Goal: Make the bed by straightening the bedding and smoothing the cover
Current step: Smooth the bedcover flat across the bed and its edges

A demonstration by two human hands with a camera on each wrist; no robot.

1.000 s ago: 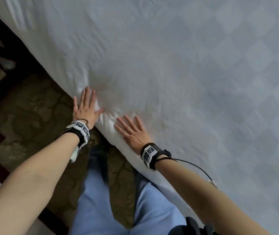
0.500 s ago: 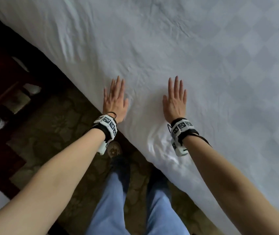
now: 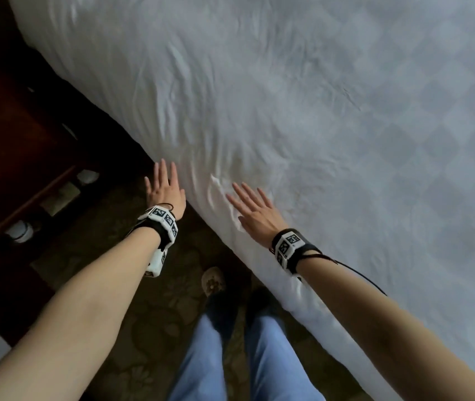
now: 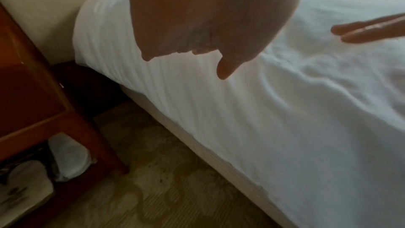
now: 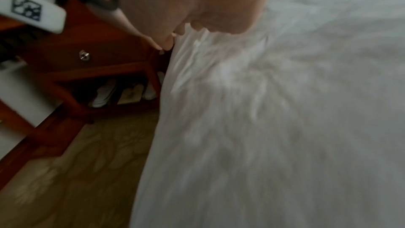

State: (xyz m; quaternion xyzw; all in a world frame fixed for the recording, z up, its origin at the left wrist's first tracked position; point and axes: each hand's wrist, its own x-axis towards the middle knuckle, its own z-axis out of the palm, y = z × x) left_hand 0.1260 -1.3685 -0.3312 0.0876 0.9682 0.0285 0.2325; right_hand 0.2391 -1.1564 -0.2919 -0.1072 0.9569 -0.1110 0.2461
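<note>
A white cover (image 3: 331, 117) with a faint checked weave lies over the bed, creased near its edge (image 3: 219, 186). My left hand (image 3: 165, 192) is flat with straight fingers at the side edge of the bed, beside the hanging cover (image 4: 197, 103). My right hand (image 3: 252, 211) lies flat on top of the cover, fingers spread and pointing toward the creases. In the left wrist view the right hand's fingers (image 4: 359, 32) rest on the cover. The right wrist view shows blurred, wrinkled cover (image 5: 263, 110). Neither hand holds anything.
A dark wooden nightstand (image 3: 13, 134) stands left of the bed, with white slippers (image 4: 67, 157) on its lower shelf. Patterned carpet (image 3: 132, 302) runs between it and the bed. My legs in blue trousers (image 3: 236, 357) stand close to the bed. A padded headboard (image 4: 43, 6) is behind.
My view and both hands have shifted along the bed edge toward the nightstand. The left hand slid off the top onto the side edge; the right hand now angles left across the creases.
</note>
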